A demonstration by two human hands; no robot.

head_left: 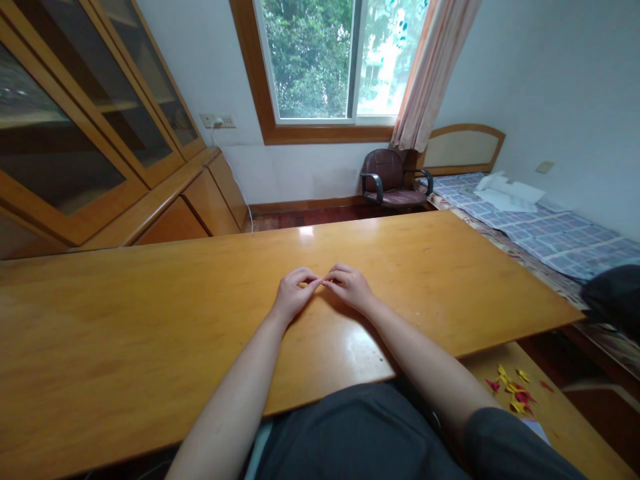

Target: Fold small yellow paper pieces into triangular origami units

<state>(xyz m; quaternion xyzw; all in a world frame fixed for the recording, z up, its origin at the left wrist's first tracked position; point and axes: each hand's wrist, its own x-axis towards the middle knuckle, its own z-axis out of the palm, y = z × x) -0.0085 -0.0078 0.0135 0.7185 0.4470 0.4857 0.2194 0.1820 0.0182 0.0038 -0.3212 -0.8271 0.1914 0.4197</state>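
Over the middle of the wooden table [175, 333], my left hand [295, 292] and my right hand [349, 285] meet fingertip to fingertip. Both are closed in a pinch, thumb against fingers. Whatever they hold between the tips, if anything, is too small and too hidden to name. The two forearms reach in from the near edge, close above the glossy tabletop.
Small red and yellow folded-paper pieces [520, 395] lie on a lower wooden surface [583, 427] at the right. Beyond the table stand a maroon armchair [385, 175], a bed [565, 237] with a checked cover, and a glass-doored cabinet [165, 213].
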